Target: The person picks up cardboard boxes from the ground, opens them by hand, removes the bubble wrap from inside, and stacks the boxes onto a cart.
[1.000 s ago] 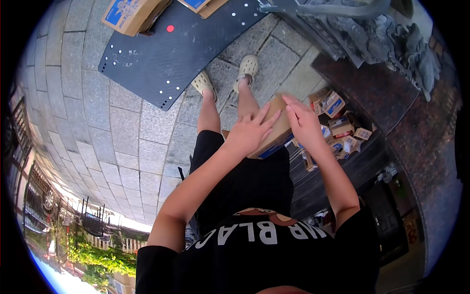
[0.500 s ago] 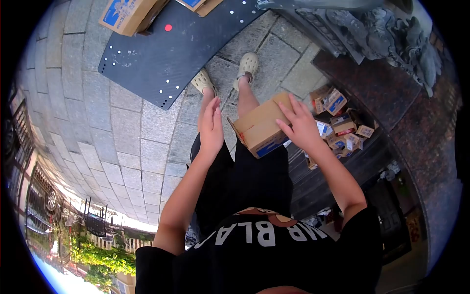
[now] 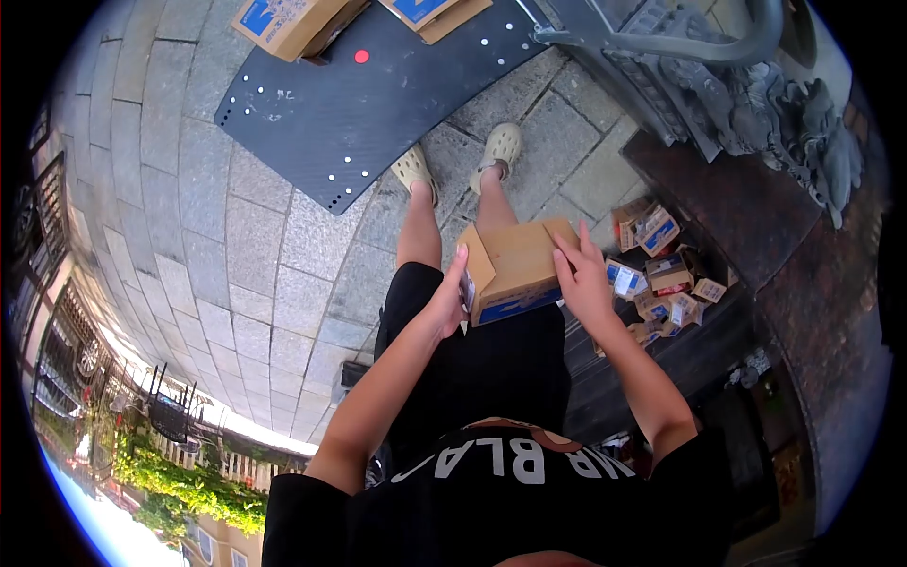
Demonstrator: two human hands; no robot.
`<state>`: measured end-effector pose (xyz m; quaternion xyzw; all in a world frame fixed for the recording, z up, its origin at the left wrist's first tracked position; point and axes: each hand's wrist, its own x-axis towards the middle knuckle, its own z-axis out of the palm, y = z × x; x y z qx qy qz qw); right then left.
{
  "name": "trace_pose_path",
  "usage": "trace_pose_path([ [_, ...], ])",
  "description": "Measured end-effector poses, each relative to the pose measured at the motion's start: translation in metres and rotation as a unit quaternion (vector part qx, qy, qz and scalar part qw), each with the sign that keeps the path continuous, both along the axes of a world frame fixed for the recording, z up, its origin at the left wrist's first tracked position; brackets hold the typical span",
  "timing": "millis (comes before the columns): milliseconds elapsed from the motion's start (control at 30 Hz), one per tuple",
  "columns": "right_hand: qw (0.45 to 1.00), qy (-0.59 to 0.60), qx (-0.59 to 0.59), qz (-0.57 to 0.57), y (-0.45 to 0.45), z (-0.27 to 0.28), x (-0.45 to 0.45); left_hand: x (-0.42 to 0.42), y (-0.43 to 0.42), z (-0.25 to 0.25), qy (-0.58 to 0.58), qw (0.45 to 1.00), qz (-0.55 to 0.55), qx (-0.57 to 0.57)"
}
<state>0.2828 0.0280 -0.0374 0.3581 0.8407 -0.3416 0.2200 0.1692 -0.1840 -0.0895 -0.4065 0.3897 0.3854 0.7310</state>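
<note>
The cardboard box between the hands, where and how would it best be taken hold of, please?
The cardboard box is probably best gripped at its two ends, left hand from the left, right hand from the right, since it lies crosswise between them.

- One head-worn camera faces steeply down and somewhat forward.
- Its wide, curved view takes in the shirt point(image 3: 501, 510) closest, at the bottom, the hands point(image 3: 446, 307) mid-frame and the shoes point(image 3: 503, 144) farther off.
- Distant greenery point(image 3: 179, 484) bends into the lower left edge.
</note>
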Motion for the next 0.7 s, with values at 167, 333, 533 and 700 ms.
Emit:
trace_pose_path([
  [167,0.985,0.055,-0.027,-0.161,0.004,-0.015,-0.022,-0.012,-0.001,-0.008,0.155,0.987,0.04,0.017],
  [333,0.938,0.143,-0.117,-0.294,0.028,-0.047,-0.074,-0.059,0.019,-0.05,0.391,0.915,0.085,0.052],
  [533,0.88,0.157,-0.35,-0.28,0.104,-0.104,-0.138,-0.139,0.063,-0.092,0.588,0.797,0.018,0.139],
  [700,0.919,0.168,-0.318,-0.161,0.153,-0.151,-0.182,-0.195,0.087,-0.151,0.677,0.703,-0.068,0.206],
])
